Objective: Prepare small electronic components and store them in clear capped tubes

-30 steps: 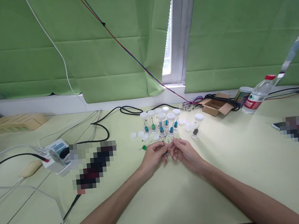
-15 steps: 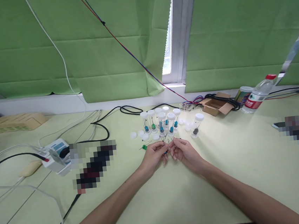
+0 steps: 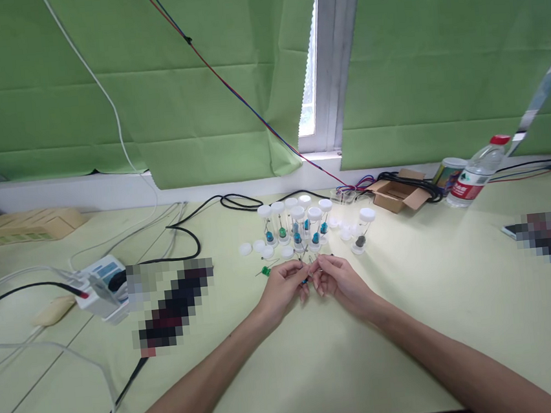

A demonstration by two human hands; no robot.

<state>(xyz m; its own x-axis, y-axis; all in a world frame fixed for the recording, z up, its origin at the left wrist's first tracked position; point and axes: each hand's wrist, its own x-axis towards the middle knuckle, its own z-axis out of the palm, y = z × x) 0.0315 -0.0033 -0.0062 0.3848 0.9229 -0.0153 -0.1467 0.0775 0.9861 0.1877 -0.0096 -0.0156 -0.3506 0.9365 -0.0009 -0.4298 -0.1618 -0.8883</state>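
My left hand point(image 3: 286, 286) is closed in a pinch on a small blue piece with thin wire leads point(image 3: 305, 281), mostly covered by the fingers. Fingertips almost touching it, my right hand point(image 3: 336, 280) also pinches; a thin wire shows there, but what it holds is too small to make out. Just beyond the hands stand several clear tubes with white caps point(image 3: 315, 228), with blue or green pieces on wires inside. A loose green piece with wire leads point(image 3: 265, 271) lies left of my left hand. Right of the group, a capped tube point(image 3: 363, 232) contains a dark piece.
Loose white caps point(image 3: 245, 249) lie around the tubes. At left are a power strip point(image 3: 101, 294) and tangled cables. A small open cardboard box point(image 3: 396, 196), a can point(image 3: 449, 175) and a water bottle point(image 3: 477, 177) stand at the back right. A phone point(image 3: 509, 231) lies far right.
The hands stay in place over the table, with only slight finger movement. The wire ends between them are angled a little differently. The camera view has shifted very slightly.
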